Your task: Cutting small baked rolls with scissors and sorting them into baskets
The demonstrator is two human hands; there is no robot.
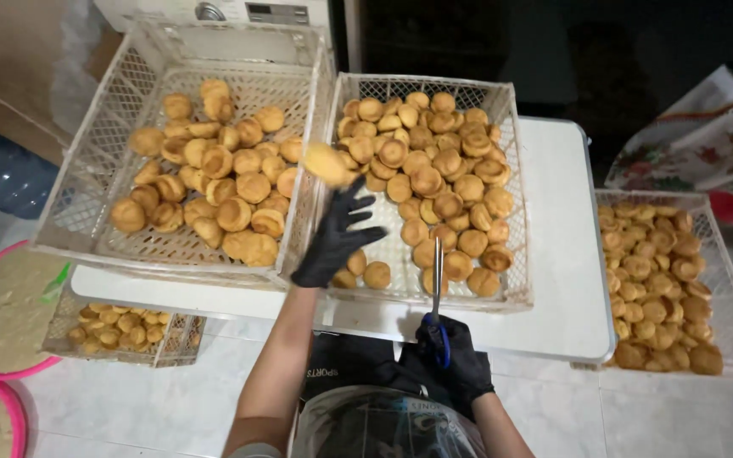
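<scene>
My left hand (332, 237) spreads open below a bun (327, 163) in the air; my right hand (456, 356) grips scissors (438, 288).

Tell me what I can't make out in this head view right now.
- Pastry by the left hand: blurred, so grip unclear.
- Scissors in the right hand: handles covered by the glove.
- Low crate: mostly hidden under the table.
- Pink basin: cut by the left edge.
</scene>
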